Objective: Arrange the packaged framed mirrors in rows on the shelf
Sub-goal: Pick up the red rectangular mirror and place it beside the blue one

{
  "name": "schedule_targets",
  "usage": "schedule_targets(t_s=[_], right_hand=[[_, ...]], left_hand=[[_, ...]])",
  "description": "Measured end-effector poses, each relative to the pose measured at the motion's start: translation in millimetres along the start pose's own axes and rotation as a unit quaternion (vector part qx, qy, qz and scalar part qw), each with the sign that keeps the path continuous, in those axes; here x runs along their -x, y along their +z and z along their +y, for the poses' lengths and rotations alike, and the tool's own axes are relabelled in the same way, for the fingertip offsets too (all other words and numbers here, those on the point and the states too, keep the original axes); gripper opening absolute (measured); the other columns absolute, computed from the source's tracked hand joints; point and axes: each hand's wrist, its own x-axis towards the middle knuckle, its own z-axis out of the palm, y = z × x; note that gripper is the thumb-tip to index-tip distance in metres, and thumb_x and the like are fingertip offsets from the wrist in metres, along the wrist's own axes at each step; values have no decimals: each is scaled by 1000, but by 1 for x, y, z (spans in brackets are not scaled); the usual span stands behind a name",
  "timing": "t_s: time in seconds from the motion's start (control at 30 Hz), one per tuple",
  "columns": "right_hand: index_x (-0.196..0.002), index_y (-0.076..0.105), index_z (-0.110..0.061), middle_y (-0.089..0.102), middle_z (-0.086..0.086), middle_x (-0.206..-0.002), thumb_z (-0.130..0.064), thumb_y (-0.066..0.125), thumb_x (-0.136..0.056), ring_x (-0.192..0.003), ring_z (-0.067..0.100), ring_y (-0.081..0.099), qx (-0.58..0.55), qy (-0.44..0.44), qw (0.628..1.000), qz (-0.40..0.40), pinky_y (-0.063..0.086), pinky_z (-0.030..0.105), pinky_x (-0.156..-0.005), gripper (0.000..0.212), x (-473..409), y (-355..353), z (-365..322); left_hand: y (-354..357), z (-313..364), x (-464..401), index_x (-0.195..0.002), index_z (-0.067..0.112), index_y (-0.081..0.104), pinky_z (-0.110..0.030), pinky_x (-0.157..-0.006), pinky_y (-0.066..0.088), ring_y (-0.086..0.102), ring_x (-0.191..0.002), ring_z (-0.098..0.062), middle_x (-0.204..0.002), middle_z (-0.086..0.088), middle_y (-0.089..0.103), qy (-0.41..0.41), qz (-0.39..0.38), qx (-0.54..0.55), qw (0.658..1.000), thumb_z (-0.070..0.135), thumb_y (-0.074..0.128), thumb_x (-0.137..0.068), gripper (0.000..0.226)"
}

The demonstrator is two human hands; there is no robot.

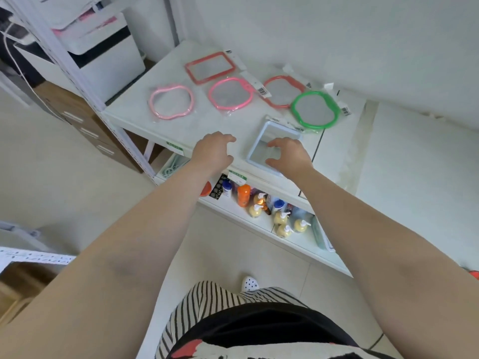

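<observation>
Several packaged framed mirrors lie flat on the white shelf top (181, 125). At the back are a red rectangular mirror (210, 67), a light pink round mirror (171, 101), a pink round mirror (230, 93), a red round mirror (283, 91) and a green round mirror (315, 110). A light blue rectangular mirror (261, 149) lies at the front edge. My right hand (289, 156) hovers over its near part with fingers spread and loosely curled, holding nothing. My left hand (213, 150) is just left of it over the shelf edge, fingers relaxed.
Below the top shelf, a lower shelf (285, 242) carries pump bottles (282, 218) and an orange bottle (243, 195). A white upright post (85, 81) stands at the left, with brown boxes (85, 125) and white storage units behind. The white wall runs behind the shelf.
</observation>
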Motion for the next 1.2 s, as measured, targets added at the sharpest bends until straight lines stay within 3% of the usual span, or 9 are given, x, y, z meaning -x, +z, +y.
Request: schedule_targets(t_s=[0.3, 0.63, 0.87, 0.97, 1.03, 1.1, 1.2], right_hand=[[-127, 59, -25, 60, 2, -129, -25, 69, -83, -123, 24, 50, 0, 22, 1000, 18, 46, 35, -97, 45, -66, 2, -33], [-127, 58, -25, 59, -3, -132, -27, 69, -83, -126, 22, 47, -29, 73, 995, 68, 45, 35, -97, 45, -166, 37, -136], [-126, 58, -26, 60, -2, -128, -29, 70, -82, -124, 21, 51, -87, 135, 984, 73, 55, 40, -84, 46, -210, 54, -182], [-128, 57, -25, 58, -2, -131, -30, 69, -82, -127, 20, 47, -83, 150, 984, 56, 52, 43, -91, 47, -229, 59, -188], [-130, 56, -24, 58, -1, -133, -31, 68, -83, -126, 19, 50, -71, 145, 986, 51, 48, 36, -97, 48, -244, 61, -191], [-130, 56, -24, 58, -2, -133, -31, 67, -84, -122, 17, 54, -73, 135, 987, 55, 44, 25, -92, 47, -261, 65, -194], [-128, 58, -20, 61, -2, -124, -27, 66, -85, -112, 14, 58, -97, 133, 984, 70, 42, 21, -84, 44, -286, 75, -197]], left_hand=[[-22, -39, -75, -138, 26, 46, -39, -100, 41, 47, -126, -29, -136, -8, 51, 35, -7, -41, 999, 21, 58, -85, 54], [-95, -160, -175, -135, 25, 50, -36, -100, 41, 50, -123, -29, -133, -7, 54, 81, 1, -49, 996, 19, 55, -84, 51], [-116, -201, -229, -134, 27, 51, -37, -98, 43, 52, -122, -31, -131, -7, 56, 108, -15, -51, 993, 19, 55, -84, 51], [-116, -209, -251, -133, 23, 52, -37, -98, 43, 52, -121, -33, -130, -10, 56, 94, -17, -39, 995, 25, 57, -85, 48], [-114, -214, -268, -135, 20, 50, -38, -101, 42, 50, -124, -34, -134, -12, 52, 85, -20, -31, 996, 25, 58, -86, 50], [-111, -221, -287, -136, 17, 47, -39, -101, 42, 48, -124, -35, -135, -14, 49, 72, -15, -26, 997, 25, 57, -86, 51], [-100, -229, -316, -137, 13, 45, -42, -102, 43, 48, -123, -38, -132, -18, 48, 72, -3, -21, 997, 27, 55, -87, 53]])
